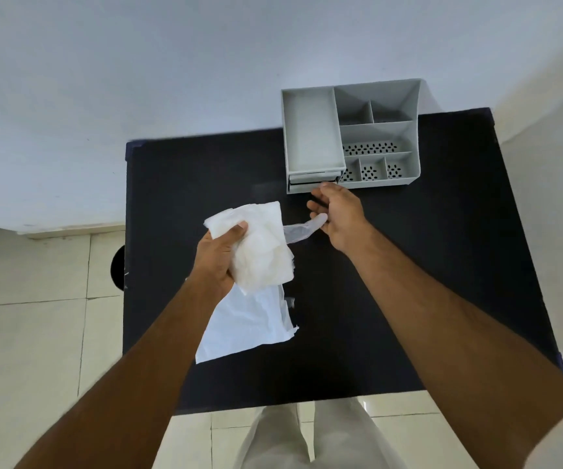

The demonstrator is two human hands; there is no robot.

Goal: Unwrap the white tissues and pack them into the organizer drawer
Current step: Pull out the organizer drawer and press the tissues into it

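My left hand grips a bundle of white tissues above the black table. A thin clear plastic wrapper stretches from the bundle to the right. My right hand pinches the end of that wrapper, just in front of the grey organizer. The organizer's drawers sit at its lower left front, close to my right hand's fingers, and look pushed in. A flat white plastic sheet lies on the table under my left wrist.
The organizer stands at the table's far right, against the pale wall, with several open compartments on top. Tiled floor lies to the left of the table. My legs in light trousers stand at the near edge.
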